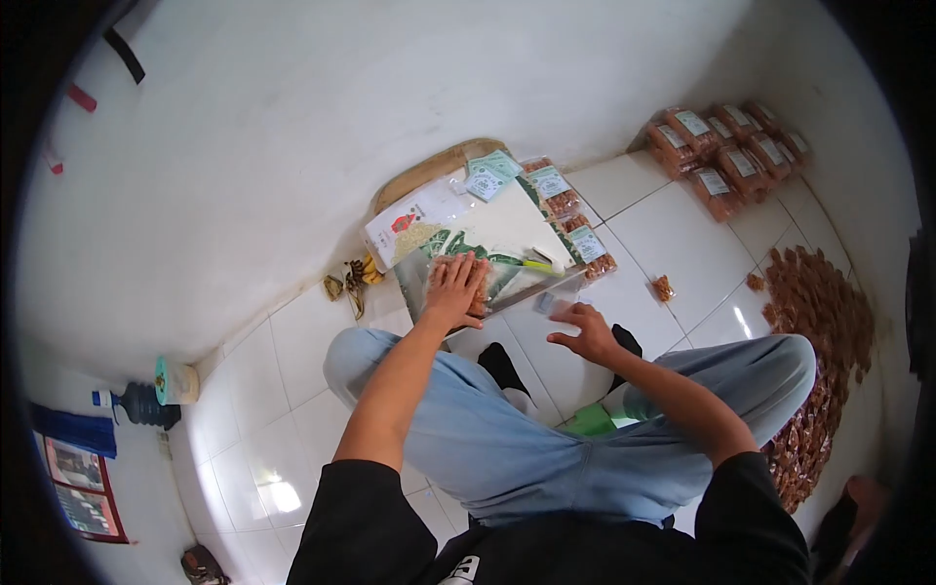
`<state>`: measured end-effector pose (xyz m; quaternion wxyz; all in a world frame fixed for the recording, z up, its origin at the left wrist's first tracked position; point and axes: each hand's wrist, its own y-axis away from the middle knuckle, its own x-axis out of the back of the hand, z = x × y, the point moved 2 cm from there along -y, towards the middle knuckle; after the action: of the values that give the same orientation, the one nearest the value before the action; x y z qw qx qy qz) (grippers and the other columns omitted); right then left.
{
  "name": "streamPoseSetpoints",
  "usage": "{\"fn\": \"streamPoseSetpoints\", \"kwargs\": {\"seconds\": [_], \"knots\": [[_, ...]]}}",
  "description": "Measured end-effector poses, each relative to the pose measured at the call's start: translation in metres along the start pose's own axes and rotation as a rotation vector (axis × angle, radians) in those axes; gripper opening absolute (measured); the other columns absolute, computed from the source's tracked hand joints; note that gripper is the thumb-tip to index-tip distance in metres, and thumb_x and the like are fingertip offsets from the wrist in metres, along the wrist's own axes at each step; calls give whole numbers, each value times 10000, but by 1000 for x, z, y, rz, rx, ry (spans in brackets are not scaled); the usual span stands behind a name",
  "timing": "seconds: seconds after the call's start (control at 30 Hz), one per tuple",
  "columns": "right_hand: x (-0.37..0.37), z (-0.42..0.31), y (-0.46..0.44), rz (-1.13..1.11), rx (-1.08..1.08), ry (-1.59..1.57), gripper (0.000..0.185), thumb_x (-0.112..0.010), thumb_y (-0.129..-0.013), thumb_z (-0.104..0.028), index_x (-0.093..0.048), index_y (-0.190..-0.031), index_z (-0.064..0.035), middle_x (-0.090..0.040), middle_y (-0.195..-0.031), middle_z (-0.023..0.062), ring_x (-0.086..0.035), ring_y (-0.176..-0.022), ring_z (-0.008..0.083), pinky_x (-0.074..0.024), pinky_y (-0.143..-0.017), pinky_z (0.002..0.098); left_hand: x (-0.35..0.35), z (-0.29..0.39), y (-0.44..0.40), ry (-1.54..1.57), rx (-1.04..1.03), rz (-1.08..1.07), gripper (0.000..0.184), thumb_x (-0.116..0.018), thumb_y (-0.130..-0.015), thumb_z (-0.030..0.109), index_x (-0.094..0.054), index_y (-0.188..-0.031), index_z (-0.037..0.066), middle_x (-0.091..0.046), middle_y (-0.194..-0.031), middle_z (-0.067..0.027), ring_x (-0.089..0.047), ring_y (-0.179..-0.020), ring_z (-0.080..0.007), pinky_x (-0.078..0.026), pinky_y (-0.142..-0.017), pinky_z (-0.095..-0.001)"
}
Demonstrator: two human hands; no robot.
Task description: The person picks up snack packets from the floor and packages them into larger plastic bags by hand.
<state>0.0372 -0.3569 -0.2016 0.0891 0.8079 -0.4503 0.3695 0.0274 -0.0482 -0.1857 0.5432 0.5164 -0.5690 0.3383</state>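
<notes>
My left hand [456, 289] lies flat with its fingers apart on a clear bag of brown snack pieces [478, 290]. The bag rests on the front left of a low table [517, 219] with a white and green printed top; my hand covers much of it. My right hand [588, 336] is past the table's front edge, over my shoes, its thumb and forefinger apart. Just beyond its fingertips is a small clear plastic piece with a pale label [549, 302]; whether they touch, I cannot tell. A yellow-green cutter [542, 265] lies on the tabletop.
Pale green labels [490, 177] lie at the table's back. Labelled snack packs [554, 190] stand along its right side; more packs [726, 161] are stacked in the corner. Many small brown packets [814, 331] are heaped on the right floor. Bananas [370, 271] lie left of the table.
</notes>
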Motion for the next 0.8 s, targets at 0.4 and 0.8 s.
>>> {"fn": "streamPoseSetpoints", "kwargs": {"seconds": [0.4, 0.8], "knots": [[5, 31, -7, 217, -34, -177, 196, -695, -862, -254, -741, -911, -70, -660, -913, 124, -632, -897, 344, -508, -779, 444, 13, 10, -14, -3, 63, -65, 1328, -709, -631, 748, 19, -1569, 154, -66, -1628, -150, -77, -1499, -339, -126, -1183, -526], [158, 34, -100, -647, -141, 550, 265, -621, -910, -357, -702, -1044, -143, -697, -1024, 124, -643, -997, 320, -513, -866, 430, 48, 7, -46, -51, 93, -381, 1446, -706, -583, 794, 92, -1547, 68, -83, -1613, -213, -79, -1494, -376, -136, -1171, -560]]}}
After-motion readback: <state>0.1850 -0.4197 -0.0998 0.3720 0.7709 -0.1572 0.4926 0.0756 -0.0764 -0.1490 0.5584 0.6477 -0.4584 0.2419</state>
